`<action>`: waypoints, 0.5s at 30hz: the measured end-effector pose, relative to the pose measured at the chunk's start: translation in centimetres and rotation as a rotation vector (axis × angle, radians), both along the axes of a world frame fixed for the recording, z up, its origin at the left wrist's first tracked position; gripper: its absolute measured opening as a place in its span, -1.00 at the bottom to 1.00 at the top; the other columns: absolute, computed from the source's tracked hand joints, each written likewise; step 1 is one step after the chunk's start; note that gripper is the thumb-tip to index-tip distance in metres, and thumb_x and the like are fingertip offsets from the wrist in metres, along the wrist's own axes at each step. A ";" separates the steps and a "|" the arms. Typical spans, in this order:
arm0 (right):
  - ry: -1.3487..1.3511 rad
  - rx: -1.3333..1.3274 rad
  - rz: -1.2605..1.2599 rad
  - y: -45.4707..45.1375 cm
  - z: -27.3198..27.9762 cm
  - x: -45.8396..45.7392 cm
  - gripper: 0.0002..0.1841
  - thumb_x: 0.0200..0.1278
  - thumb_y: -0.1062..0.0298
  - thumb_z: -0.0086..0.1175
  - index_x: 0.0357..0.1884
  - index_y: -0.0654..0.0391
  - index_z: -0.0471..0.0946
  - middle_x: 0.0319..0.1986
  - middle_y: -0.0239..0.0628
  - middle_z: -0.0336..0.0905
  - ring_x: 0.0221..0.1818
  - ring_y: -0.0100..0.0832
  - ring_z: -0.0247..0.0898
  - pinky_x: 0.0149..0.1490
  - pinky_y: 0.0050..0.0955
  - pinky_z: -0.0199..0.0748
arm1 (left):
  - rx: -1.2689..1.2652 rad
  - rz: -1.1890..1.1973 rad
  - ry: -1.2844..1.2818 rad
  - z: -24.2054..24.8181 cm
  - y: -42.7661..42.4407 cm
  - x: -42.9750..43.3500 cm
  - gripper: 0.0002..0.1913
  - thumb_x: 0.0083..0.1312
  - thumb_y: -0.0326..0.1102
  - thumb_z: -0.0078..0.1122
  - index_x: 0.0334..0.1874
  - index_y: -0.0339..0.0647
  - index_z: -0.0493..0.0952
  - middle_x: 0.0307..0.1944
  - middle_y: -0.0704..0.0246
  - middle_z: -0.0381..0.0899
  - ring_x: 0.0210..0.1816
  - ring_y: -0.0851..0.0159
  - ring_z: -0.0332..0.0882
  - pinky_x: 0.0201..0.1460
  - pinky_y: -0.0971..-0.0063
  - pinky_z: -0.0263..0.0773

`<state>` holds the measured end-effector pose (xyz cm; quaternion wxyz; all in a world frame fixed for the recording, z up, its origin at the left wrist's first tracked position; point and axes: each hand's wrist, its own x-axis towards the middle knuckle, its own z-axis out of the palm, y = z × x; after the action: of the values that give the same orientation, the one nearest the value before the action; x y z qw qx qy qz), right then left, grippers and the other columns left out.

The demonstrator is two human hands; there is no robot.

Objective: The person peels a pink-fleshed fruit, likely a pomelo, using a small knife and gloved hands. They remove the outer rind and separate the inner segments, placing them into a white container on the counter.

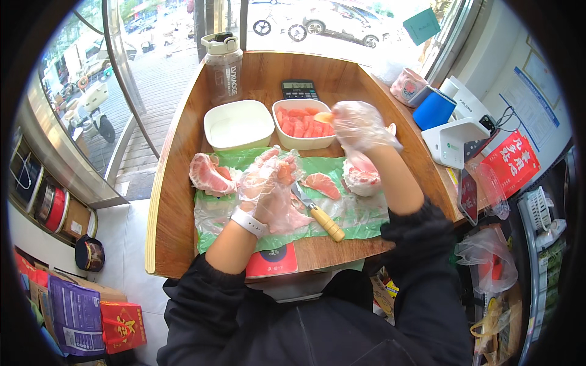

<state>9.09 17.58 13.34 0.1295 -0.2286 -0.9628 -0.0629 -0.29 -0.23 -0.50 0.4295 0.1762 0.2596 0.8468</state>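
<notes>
My left hand (pixel 268 185), in a clear plastic glove, holds a piece of red pomelo flesh (pixel 285 172) over a green plastic bag (pixel 366 224) spread on the wooden desk. My right hand (pixel 359 126), gloved too, is at the right rim of a white tub (pixel 304 142) of pomelo flesh (pixel 304 126). A pale orange piece (pixel 323 118) shows at its fingertips. On the bag lie a knife with a wooden handle (pixel 327 223), a pomelo segment (pixel 322 185), a partly peeled pomelo chunk (pixel 361 177) and a piece of thick rind (pixel 211 176).
Left of the filled tub stands a second white tub (pixel 239 126) with nothing visible inside. Behind are a large water bottle (pixel 224 68) and a calculator (pixel 300 89). Raised wooden sides (pixel 176 183) enclose the desktop. A white payment device (pixel 453 142) and a phone (pixel 467 196) are at right.
</notes>
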 end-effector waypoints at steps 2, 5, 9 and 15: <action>-0.068 0.049 0.053 2.6 -2.3 -1.8 -0.83 0.03 0.43 0.04 -0.32 0.09 0.59 -0.37 -0.13 0.57 -0.24 -0.14 0.51 -0.14 -0.31 0.45 | 0.013 -0.007 -0.008 -0.2 0.6 0.2 -0.56 0.27 -0.38 0.06 0.17 -0.26 0.20 -0.03 0.07 0.43 -0.09 0.20 0.50 -0.09 0.40 0.46; -0.230 0.013 0.099 -0.3 -1.8 -3.5 -0.81 0.03 0.41 0.05 -0.27 0.07 0.60 -0.28 -0.15 0.57 -0.18 -0.16 0.50 -0.09 -0.34 0.44 | 0.011 0.037 -0.028 -0.1 -0.2 -0.5 -0.58 0.29 -0.40 0.01 0.18 -0.29 0.21 -0.03 0.04 0.43 -0.13 0.22 0.51 -0.11 0.41 0.47; -0.186 -0.137 0.123 1.8 -4.8 -4.8 -0.78 0.03 0.39 0.08 -0.22 0.04 0.59 -0.16 -0.17 0.53 -0.06 -0.20 0.44 0.01 -0.39 0.38 | -0.014 0.058 -0.002 0.2 0.3 0.1 -0.58 0.30 -0.39 0.00 0.18 -0.28 0.21 -0.03 0.05 0.44 -0.15 0.23 0.51 -0.14 0.44 0.47; -0.179 -0.147 0.056 2.0 -5.4 -5.3 -0.78 0.04 0.37 0.08 -0.21 -0.02 0.60 -0.21 -0.25 0.57 -0.10 -0.24 0.47 -0.03 -0.39 0.42 | 0.008 0.051 -0.083 0.3 0.4 -0.2 -0.59 0.31 -0.35 0.00 0.17 -0.24 0.19 -0.04 0.09 0.43 -0.09 0.18 0.48 -0.09 0.38 0.44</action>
<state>3.79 19.62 7.95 0.0275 -0.2041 -0.9785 -0.0087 -0.45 0.20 -0.23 0.4175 0.1359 0.2426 0.8651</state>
